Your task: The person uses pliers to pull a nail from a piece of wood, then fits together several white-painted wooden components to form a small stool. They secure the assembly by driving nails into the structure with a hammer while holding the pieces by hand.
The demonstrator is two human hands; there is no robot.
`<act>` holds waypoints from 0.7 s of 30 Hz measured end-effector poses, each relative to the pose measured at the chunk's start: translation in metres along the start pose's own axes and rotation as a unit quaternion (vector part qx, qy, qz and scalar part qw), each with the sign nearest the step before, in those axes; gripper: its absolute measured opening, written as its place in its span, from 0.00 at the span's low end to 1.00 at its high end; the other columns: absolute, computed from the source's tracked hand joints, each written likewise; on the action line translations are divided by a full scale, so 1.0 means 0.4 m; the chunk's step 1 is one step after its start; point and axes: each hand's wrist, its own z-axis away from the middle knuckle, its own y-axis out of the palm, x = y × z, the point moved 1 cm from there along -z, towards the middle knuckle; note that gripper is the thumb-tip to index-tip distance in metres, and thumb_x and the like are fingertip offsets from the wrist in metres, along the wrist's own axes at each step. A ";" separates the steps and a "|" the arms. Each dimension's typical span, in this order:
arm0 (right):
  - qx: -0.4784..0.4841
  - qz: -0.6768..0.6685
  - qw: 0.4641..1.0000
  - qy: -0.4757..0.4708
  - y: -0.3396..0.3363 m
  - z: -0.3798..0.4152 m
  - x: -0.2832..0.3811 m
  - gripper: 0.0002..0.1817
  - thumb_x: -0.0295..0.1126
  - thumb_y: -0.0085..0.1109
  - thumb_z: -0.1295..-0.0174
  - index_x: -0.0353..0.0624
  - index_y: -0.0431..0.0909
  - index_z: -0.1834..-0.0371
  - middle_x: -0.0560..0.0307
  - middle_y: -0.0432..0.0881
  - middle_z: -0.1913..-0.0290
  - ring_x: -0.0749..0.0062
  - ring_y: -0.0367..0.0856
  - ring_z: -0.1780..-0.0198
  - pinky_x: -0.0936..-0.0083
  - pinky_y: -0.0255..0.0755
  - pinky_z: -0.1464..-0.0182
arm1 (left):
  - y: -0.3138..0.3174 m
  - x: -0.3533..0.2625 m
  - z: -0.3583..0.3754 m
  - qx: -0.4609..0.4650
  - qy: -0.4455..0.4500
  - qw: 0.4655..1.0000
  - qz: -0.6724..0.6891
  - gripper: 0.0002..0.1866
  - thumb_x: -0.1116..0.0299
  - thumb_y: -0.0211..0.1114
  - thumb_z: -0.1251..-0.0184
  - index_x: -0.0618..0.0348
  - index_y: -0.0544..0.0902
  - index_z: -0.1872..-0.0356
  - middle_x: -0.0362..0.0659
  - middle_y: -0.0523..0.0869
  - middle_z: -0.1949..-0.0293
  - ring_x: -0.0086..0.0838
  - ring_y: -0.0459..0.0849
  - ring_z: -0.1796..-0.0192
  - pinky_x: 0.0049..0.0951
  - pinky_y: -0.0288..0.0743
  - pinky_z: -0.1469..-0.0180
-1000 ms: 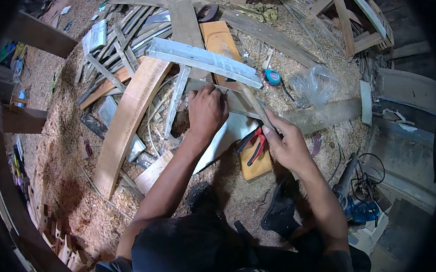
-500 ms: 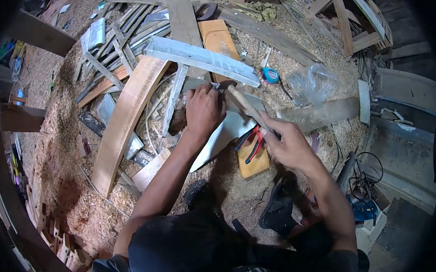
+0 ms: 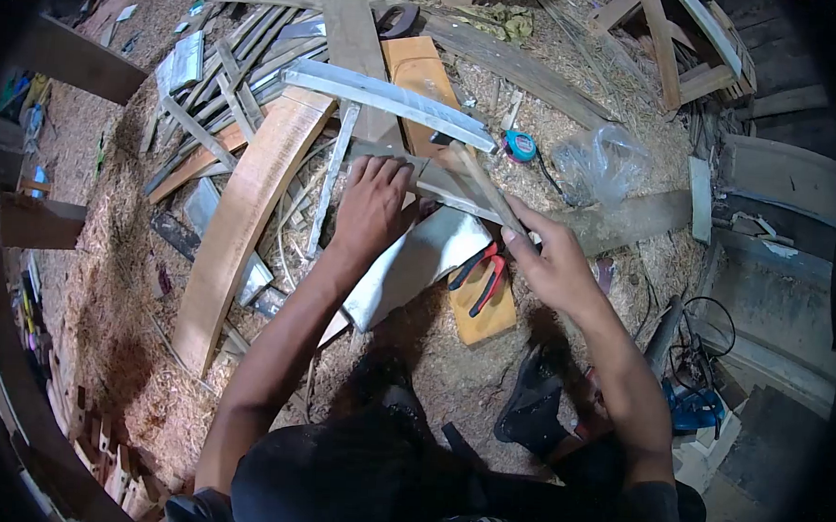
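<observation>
My right hand [image 3: 549, 258] is closed round the wooden handle of a hammer [image 3: 488, 187], whose head end lies up and to the left, beside the end of a pale board. My left hand [image 3: 374, 202] has its fingers curled over a wooden piece [image 3: 450, 192] near the middle. Below them a white-faced board [image 3: 418, 266] lies tilted. Red and black pliers [image 3: 486, 274] rest on a yellow block [image 3: 481, 312]. Above the hands runs a long whitish board [image 3: 389, 101].
A teal tape measure [image 3: 519, 145] and a clear plastic bag [image 3: 604, 167] lie at the right. A curved plank [image 3: 250, 224] stands left of my left arm. A handsaw [image 3: 398, 19] is at the back; a blue power tool [image 3: 699, 408] is at the lower right.
My left hand has shifted slightly left and down. The hammer has moved a little right, and the white-faced board has turned and moved nearer to me.
</observation>
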 end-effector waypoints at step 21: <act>0.095 0.022 0.995 0.002 -0.006 -0.033 -0.003 0.22 0.26 0.52 0.34 0.31 0.69 0.37 0.39 0.76 0.43 0.65 0.75 0.43 0.73 0.65 0.41 | 0.010 0.014 -0.002 0.019 -0.010 1.000 0.012 0.26 0.59 0.72 0.50 0.60 0.78 0.51 0.46 0.81 0.52 0.39 0.75 0.46 0.39 0.62 0.38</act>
